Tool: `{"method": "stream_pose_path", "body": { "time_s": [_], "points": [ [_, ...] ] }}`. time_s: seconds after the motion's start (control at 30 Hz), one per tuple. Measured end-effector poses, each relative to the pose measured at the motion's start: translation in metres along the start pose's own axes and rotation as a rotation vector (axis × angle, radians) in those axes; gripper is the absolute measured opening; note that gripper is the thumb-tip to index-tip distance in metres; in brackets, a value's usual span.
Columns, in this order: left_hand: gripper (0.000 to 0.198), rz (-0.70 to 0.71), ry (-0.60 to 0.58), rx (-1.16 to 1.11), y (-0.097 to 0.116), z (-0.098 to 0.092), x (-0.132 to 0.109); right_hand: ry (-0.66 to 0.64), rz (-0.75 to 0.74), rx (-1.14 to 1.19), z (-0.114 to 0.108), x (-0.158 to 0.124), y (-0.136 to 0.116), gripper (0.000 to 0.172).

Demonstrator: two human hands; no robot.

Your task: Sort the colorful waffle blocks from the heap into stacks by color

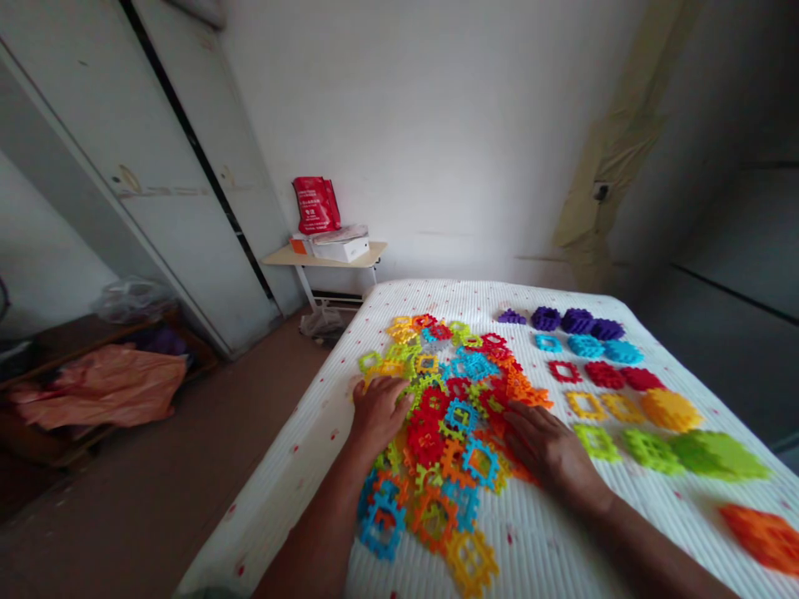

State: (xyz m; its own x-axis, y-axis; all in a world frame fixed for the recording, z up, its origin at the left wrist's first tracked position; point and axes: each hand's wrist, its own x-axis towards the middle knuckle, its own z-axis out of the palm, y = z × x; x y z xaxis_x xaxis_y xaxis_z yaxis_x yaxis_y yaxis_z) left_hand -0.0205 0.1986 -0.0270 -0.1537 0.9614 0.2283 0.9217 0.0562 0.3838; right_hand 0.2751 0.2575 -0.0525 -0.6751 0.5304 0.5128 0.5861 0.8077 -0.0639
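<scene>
While left hand (pixel 379 412), right hand (pixel 549 449) lie apart on multicoloured plastic lattice tiles (pixel 462 416)

the orange block stack (pixel 762 539) at right is blurred, cut off.

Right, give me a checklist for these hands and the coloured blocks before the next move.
1. Left hand on the left side of the mixed pile of plastic waffle blocks, gripping a piece: cannot tell, the fingers hide it.
2. Right hand flat at the pile's right edge, nothing held in view: ok.
3. Pile sorted by colour: not ok, the colours are mixed.
4. Rows of purple, blue, red, yellow and green blocks set apart from the pile: ok.
5. Orange block stack at lower right: cannot tell its shape, it is blurred.
6. Pile within the edges of the white ribbed bed: ok.
</scene>
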Motion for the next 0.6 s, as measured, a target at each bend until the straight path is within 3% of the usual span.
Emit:
{"method": "stream_pose_path", "body": {
  "time_s": [0.37,0.6],
  "points": [
    [0.036,0.289,-0.134,-0.211,0.019,0.009,-0.005,0.023,-0.016,-0.003,-0.001,0.002,-0.003,0.03],
    [0.04,0.311,-0.202,-0.439,0.031,0.017,-0.004,0.017,-0.016,-0.006,0.0,0.002,-0.003,0.029]
  ]
}}
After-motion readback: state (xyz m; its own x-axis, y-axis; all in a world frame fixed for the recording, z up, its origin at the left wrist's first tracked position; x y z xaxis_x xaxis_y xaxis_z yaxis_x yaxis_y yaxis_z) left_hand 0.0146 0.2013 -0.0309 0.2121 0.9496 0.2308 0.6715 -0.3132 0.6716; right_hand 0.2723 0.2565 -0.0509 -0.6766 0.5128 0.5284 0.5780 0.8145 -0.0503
